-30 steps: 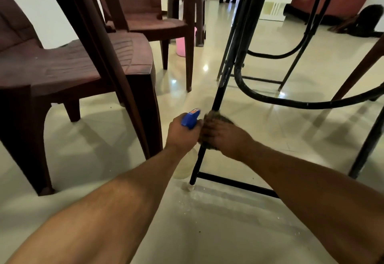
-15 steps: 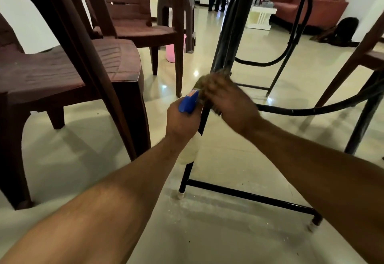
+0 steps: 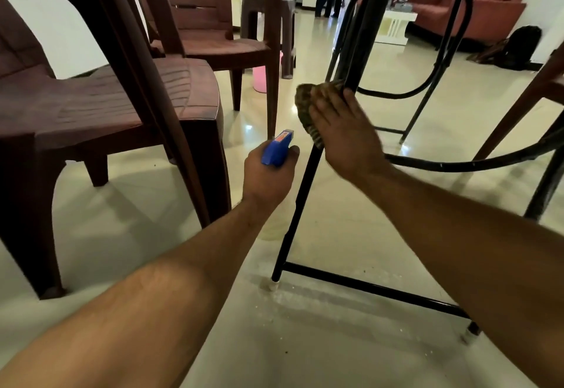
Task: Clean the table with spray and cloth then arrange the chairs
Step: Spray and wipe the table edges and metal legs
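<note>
I look from low down under the table, whose black metal leg [image 3: 300, 201] slants up to the tabletop at the upper right. My right hand [image 3: 343, 131] presses a brownish cloth [image 3: 306, 106] around that leg, well above the floor. My left hand [image 3: 268, 170] holds a spray bottle with a blue trigger head [image 3: 277, 151] just left of the leg; the pale bottle body [image 3: 274, 228] hangs below my wrist. Two dark brown plastic chairs stand at the left, the near chair [image 3: 116, 106] and the far chair [image 3: 213, 33].
A black crossbar [image 3: 372, 288] runs along the floor from the leg's foot to the right. Curved black frame tubes [image 3: 457, 164] pass behind my right arm. A pink bucket [image 3: 259, 79] sits behind the chairs. Another chair's leg [image 3: 518, 119] is at right; a sofa and a person's legs are far back.
My right hand has slid the cloth up the table leg from near its lower part to higher up. The left hand with the bottle stayed beside the leg.
</note>
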Demonstrator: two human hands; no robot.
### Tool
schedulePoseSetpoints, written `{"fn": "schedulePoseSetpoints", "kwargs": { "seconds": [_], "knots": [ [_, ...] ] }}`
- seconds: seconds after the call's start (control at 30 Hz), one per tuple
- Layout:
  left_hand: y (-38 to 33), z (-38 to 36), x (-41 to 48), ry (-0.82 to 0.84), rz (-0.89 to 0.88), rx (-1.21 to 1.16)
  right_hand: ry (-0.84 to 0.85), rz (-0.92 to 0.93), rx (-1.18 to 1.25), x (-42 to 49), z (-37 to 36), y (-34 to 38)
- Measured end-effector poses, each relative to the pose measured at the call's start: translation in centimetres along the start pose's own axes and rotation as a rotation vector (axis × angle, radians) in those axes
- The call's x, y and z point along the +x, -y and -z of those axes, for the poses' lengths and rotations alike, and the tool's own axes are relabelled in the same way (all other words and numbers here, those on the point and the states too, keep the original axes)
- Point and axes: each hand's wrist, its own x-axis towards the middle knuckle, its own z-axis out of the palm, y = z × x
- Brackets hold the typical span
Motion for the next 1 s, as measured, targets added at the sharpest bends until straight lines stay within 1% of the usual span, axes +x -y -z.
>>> {"fn": "schedulePoseSetpoints", "kwargs": {
  "seconds": [0.03, 0.07, 0.1, 0.13, 0.17, 0.2, 0.23, 0.27, 0.3, 0.33, 0.37, 0.4, 0.47, 0.5, 0.53, 0.57, 0.63, 0.67, 0.7, 0.73, 0.77, 0.8, 0.87, 0.9, 0.93, 1.0],
  "knots": [
    [0.1, 0.0, -0.1, 0.007, 0.005, -0.013, 0.056, 0.028, 0.063, -1.2, -1.0, 1.4],
    [0.1, 0.0, -0.2, 0.011, 0.012, -0.034, 0.15, 0.129, 0.133, -2.5, -1.8, 3.1],
    [0.0, 0.0, -0.3, 0.021, 0.018, -0.042, 0.268, 0.272, 0.197, -3.6, -2.5, 4.7],
    [0.2, 0.0, -0.4, 0.031, 0.023, -0.038, 0.349, 0.426, 0.246, -4.6, -2.7, 5.5],
    [0.3, -0.1, -0.4, 0.036, 0.027, -0.039, 0.382, 0.525, 0.261, -5.0, -2.4, 5.5],
    [0.5, -0.2, -0.6, 0.041, 0.024, -0.046, 0.321, 0.543, 0.265, -5.0, -2.3, 4.9],
    [0.6, -0.4, -0.9, 0.048, 0.016, -0.044, 0.217, 0.478, 0.273, -5.0, -2.3, 4.1],
    [0.9, -0.4, -1.1, 0.05, 0.009, -0.03, 0.104, 0.314, 0.286, -4.8, -2.2, 3.1],
    [1.1, -0.3, -1.2, 0.052, 0.01, -0.008, -0.002, 0.098, 0.313, -4.6, -2.1, 2.5],
    [1.5, -0.2, -1.3, 0.058, 0.018, 0.022, -0.039, -0.1, 0.402, -4.7, -1.9, 2.5],
    [1.9, -0.1, -1.4, 0.066, 0.028, 0.042, -0.03, -0.208, 0.513, -5.1, -2.0, 3.2],
    [2.2, 0.0, -1.5, 0.072, 0.03, 0.051, 0.017, -0.224, 0.616, -5.7, -2.2, 4.1],
    [2.8, 0.0, -1.9, 0.084, 0.042, 0.065, 0.164, -0.156, 0.751, -8.1, -2.8, 5.7],
    [2.9, 0.0, -2.0, 0.09, 0.048, 0.072, 0.189, -0.123, 0.786, -8.8, -2.6, 5.8],
    [3.0, 0.0, -2.1, 0.101, 0.052, 0.076, 0.166, -0.141, 0.826, -9.1, -2.3, 5.6],
    [3.1, -0.1, -2.0, 0.109, 0.052, 0.079, 0.104, -0.202, 0.917, -8.4, -1.9, 5.3],
    [3.6, -0.3, -2.0, 0.111, 0.076, 0.106, -0.126, -0.476, 1.232, -6.0, -0.6, 5.0],
    [3.8, -0.4, -2.0, 0.107, 0.086, 0.117, -0.245, -0.616, 1.311, -4.6, -0.1, 4.9],
    [4.1, -0.5, -2.1, 0.109, 0.089, 0.129, -0.297, -0.705, 1.294, -4.0, -0.2, 5.2],
    [4.2, -0.6, -2.3, 0.107, 0.082, 0.139, -0.238, -0.715, 1.192, -4.1, -0.5, 6.0],
    [4.4, -0.6, -2.5, 0.104, 0.081, 0.147, -0.12, -0.631, 1.085, -5.2, -1.3, 7.0],
    [4.6, -0.7, -2.6, 0.099, 0.087, 0.145, 0.075, -0.504, 0.95, -7.3, -2.1, 8.1],
    [5.1, -0.9, -2.8, 0.097, 0.11, 0.148, 0.523, -0.25, 0.774, -12.8, -3.6, 9.9],
    [5.4, -1.1, -2.9, 0.103, 0.124, 0.153, 0.676, -0.142, 0.726, -15.4, -4.3, 10.2],
    [5.8, -1.4, -3.0, 0.116, 0.143, 0.158, 0.759, -0.082, 0.692, -17.6, -4.9, 10.1],
    [6.8, -1.9, -3.5, 0.155, 0.17, 0.165, 0.801, -0.054, 0.646, -20.2, -5.5, 8.5]
  ]
}}
